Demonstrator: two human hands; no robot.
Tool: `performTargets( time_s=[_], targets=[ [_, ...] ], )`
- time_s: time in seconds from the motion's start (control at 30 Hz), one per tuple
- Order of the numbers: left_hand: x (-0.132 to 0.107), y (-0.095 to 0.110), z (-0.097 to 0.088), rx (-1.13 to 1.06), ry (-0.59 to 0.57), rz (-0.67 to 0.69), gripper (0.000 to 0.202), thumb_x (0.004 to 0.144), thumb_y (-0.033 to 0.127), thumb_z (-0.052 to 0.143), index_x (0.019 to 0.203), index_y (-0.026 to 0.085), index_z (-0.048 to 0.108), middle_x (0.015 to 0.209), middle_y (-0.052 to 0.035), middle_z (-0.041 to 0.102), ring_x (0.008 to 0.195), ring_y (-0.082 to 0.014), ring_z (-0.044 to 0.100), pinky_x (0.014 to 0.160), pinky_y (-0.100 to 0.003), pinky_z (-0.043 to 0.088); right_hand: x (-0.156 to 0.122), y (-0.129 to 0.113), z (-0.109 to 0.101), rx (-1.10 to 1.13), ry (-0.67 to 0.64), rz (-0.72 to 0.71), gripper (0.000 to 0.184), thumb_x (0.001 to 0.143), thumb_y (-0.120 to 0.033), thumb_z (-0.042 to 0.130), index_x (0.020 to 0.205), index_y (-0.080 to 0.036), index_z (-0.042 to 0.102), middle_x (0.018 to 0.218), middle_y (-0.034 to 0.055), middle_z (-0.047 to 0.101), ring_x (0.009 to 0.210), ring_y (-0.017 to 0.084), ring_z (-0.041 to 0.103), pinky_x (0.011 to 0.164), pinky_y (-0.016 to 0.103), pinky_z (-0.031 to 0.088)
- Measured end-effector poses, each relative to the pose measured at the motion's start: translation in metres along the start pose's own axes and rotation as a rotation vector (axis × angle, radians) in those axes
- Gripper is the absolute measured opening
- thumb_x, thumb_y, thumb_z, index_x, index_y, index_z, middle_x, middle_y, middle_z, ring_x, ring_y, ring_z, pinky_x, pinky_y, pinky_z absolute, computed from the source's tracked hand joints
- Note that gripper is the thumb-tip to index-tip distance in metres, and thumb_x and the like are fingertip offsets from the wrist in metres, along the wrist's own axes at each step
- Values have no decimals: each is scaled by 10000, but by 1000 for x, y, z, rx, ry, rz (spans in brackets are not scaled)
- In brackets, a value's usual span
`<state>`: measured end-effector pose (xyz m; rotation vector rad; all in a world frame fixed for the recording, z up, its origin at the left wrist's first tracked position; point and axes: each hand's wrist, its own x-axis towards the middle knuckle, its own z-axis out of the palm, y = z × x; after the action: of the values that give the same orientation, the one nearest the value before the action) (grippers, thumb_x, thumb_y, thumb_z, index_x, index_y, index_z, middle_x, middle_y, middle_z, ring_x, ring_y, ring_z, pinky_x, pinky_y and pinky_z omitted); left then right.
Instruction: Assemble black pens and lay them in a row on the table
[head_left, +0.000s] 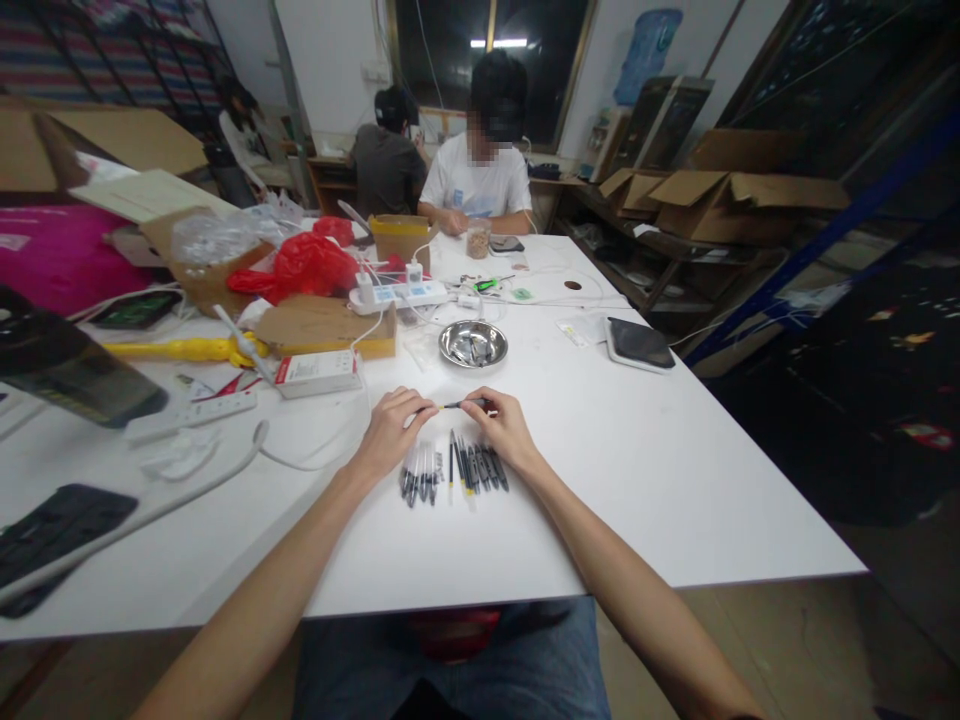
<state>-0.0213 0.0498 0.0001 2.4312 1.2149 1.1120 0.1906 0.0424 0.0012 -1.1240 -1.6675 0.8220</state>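
My left hand [391, 428] and my right hand [502, 424] are closed on the two ends of one pen [454, 405], held level just above the white table [675, 470]. The left fingers pinch its clear end, the right fingers its dark end. Directly below the hands lies a row of several pens and pen parts [452, 468] side by side on the table. A shiny metal bowl [472, 343] with small parts in it stands a little beyond the hands.
A power strip [401, 295], cardboard boxes [326, 325], a red bag [307, 265] and a yellow tool [187, 349] crowd the left. A tablet [637, 343] lies to the right. Two other people sit at the far end.
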Motion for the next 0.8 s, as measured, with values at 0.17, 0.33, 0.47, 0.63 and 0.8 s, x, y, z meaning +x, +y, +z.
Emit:
performTargets(
  time_s=[0.17,0.33,0.47,0.63,0.8],
  targets=[
    [0,-2,3,-44,-2,42,211,948,375,581,879,196,668,845,-33,673,844,-184,577,818,-350,449,-1,6,-2,-97,-45,118,552,935,-565,503,550,-172,540,480,-41,422,510,114,398,550,258,300],
    [-1,-3,6,-50,11,17,192,936,383,600,930,207,678,891,-36,671,886,-190,585,853,-359,451,2,6,-5,-62,-79,103,490,930,-546,510,631,-165,585,538,-36,450,538,116,401,543,253,298],
    [0,-4,3,-42,19,-12,190,949,362,579,982,209,688,904,-37,668,904,-194,575,852,-355,448,5,7,-6,54,-96,114,374,888,-520,571,801,-162,638,635,-22,522,580,127,446,553,242,344],
    [1,-2,0,-16,6,-1,204,963,328,553,858,198,671,853,-33,667,863,-194,554,826,-356,429,5,7,-8,111,-132,120,372,883,-513,572,815,-155,647,620,-27,497,548,120,427,527,244,325],
    [2,-1,0,-16,19,11,187,945,331,584,846,192,659,845,-38,661,855,-201,543,814,-362,426,5,5,-10,52,-158,128,464,901,-570,525,671,-170,575,541,-43,411,517,111,370,508,251,262]
  ],
)
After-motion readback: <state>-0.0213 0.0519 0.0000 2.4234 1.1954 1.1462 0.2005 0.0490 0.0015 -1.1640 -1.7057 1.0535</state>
